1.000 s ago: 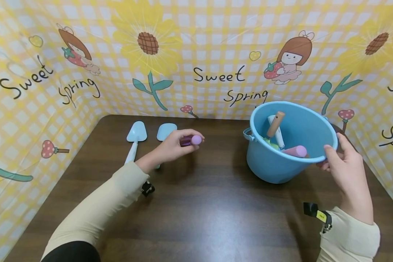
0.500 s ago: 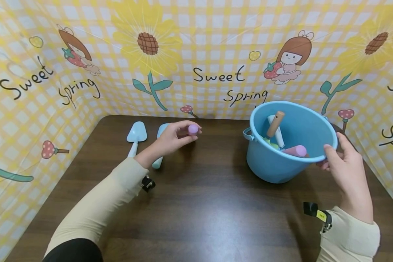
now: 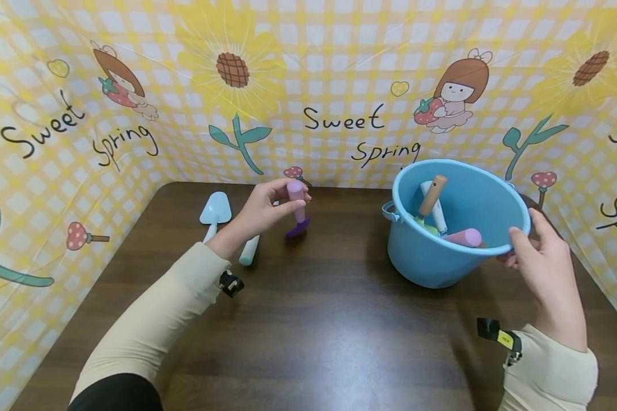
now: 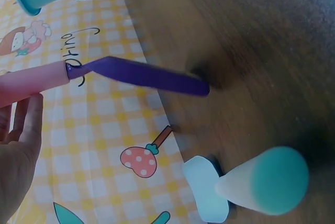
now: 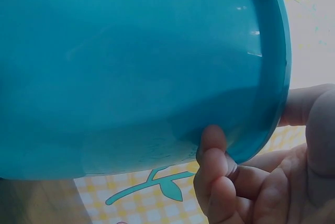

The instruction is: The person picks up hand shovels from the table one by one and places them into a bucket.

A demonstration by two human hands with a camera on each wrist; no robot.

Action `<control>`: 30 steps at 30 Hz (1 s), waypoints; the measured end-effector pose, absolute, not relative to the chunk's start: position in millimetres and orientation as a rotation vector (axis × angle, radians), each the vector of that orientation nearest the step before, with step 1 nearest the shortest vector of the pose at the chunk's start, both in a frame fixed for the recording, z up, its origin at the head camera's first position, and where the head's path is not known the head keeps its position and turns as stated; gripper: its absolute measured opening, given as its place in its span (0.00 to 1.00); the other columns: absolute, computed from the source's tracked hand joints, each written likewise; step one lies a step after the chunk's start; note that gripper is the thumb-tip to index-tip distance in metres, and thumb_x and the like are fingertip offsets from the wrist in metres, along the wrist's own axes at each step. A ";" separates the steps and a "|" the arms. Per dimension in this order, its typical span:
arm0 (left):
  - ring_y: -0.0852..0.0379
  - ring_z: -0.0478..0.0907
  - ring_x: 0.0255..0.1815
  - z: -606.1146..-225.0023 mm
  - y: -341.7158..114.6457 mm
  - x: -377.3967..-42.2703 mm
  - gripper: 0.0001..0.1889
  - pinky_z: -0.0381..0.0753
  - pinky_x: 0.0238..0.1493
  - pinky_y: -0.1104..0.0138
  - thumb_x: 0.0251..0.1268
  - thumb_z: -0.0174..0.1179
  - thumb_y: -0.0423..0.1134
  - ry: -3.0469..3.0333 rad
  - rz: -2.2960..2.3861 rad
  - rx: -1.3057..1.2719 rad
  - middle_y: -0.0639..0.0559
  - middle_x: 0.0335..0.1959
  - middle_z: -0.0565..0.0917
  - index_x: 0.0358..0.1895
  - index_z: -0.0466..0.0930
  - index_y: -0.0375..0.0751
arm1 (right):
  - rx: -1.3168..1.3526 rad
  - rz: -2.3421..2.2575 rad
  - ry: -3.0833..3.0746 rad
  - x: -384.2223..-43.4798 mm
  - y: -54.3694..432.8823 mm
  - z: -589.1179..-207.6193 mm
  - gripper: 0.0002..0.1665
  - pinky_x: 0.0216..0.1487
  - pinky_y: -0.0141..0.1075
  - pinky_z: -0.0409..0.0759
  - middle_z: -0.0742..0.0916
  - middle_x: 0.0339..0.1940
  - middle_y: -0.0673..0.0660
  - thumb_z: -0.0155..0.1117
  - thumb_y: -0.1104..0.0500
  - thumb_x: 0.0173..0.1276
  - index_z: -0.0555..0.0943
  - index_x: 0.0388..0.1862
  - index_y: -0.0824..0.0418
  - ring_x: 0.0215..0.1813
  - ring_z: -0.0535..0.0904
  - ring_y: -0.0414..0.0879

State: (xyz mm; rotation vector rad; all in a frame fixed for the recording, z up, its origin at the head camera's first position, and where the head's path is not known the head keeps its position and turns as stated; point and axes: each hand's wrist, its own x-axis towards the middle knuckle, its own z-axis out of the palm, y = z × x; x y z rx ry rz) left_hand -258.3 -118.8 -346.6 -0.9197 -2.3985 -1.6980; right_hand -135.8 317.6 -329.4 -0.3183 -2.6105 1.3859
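My left hand (image 3: 262,208) pinches a toy shovel by its pale purple handle (image 3: 296,197), in the air over the back of the table. Its darker purple blade (image 4: 152,77) points down in the head view and shows nearly edge-on in the left wrist view. At the right, a blue bucket (image 3: 432,265) stands tilted toward me while my right hand (image 3: 547,268) grips its rim, thumb on top and fingers against the outer wall. Inside the bucket are a wooden-handled tool (image 3: 433,195), a white handle (image 3: 437,214) and a pale purple handle (image 3: 465,237).
A light blue toy shovel (image 3: 215,208) lies at the back left, its handle partly behind my left wrist. Beside it lies another with a pale handle (image 3: 249,251), its head mostly hidden by my hand. A patterned cloth (image 3: 339,68) stands around the dark table (image 3: 329,319).
My left hand has shifted slightly back and left and turned the toy shovel, so its purple blade now shows below the handle. My right hand and the bucket have stayed in place.
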 end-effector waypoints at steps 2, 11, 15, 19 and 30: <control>0.62 0.83 0.44 -345.8 -119.3 -258.6 0.11 0.81 0.45 0.70 0.68 0.61 0.29 -2.398 -1.704 -0.904 0.35 0.47 0.86 0.52 0.80 0.31 | -0.322 1.387 -2.613 -135.5 317.9 -329.6 0.42 0.31 0.19 0.75 0.79 0.21 0.32 0.45 0.50 0.79 0.41 0.81 0.64 0.24 0.80 0.31; 0.57 0.86 0.47 -343.5 -118.6 -264.3 0.08 0.84 0.49 0.70 0.74 0.54 0.31 -2.203 -2.044 -0.860 0.51 0.41 0.87 0.50 0.76 0.31 | -0.289 1.368 -2.604 -135.8 318.9 -330.1 0.40 0.31 0.20 0.75 0.79 0.21 0.32 0.44 0.51 0.79 0.44 0.81 0.65 0.23 0.80 0.31; 0.58 0.86 0.46 -338.9 -115.2 -265.9 0.08 0.85 0.51 0.66 0.77 0.50 0.33 -2.057 -2.284 -0.821 0.52 0.41 0.87 0.51 0.74 0.35 | -0.290 1.373 -2.605 -136.3 319.1 -330.3 0.40 0.31 0.20 0.75 0.79 0.21 0.31 0.44 0.50 0.79 0.43 0.81 0.65 0.24 0.80 0.32; 0.56 0.87 0.44 -333.2 -111.1 -266.6 0.09 0.85 0.49 0.65 0.77 0.49 0.35 -1.932 -2.432 -0.732 0.51 0.41 0.87 0.51 0.72 0.35 | -0.293 1.372 -2.608 -136.6 318.8 -330.3 0.41 0.31 0.20 0.75 0.79 0.21 0.31 0.44 0.50 0.79 0.43 0.81 0.64 0.24 0.80 0.32; 0.59 0.85 0.48 -322.6 -103.5 -271.9 0.07 0.80 0.59 0.63 0.78 0.45 0.43 -1.862 -2.526 -0.448 0.54 0.45 0.85 0.50 0.70 0.49 | -0.277 1.364 -2.607 -136.1 319.3 -330.7 0.41 0.31 0.19 0.74 0.79 0.21 0.32 0.44 0.50 0.79 0.43 0.81 0.65 0.24 0.80 0.31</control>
